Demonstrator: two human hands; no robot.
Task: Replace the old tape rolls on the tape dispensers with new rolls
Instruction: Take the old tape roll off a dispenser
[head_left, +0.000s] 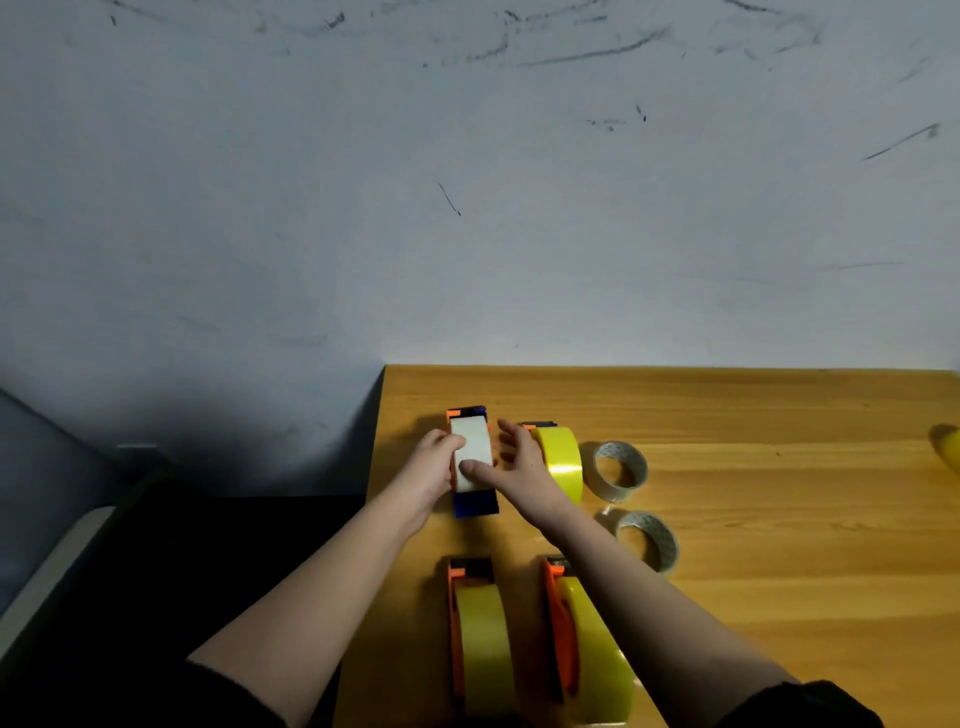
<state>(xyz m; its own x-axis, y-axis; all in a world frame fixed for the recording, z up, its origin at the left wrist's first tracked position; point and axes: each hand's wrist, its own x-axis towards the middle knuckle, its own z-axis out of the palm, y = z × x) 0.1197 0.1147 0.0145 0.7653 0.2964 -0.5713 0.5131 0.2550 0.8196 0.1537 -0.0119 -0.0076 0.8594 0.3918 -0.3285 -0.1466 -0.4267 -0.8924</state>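
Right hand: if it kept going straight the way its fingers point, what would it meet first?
The right hand points away toward the wall, between the white roll's dispenser and the yellow roll's dispenser. The way looks free up to the table's far edge, though depth is unclear.

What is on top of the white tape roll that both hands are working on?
On the white tape roll lies the right hand's thumb, across its near part. The left hand grips its left side. The roll sits in a dispenser; the hub under it is covered.
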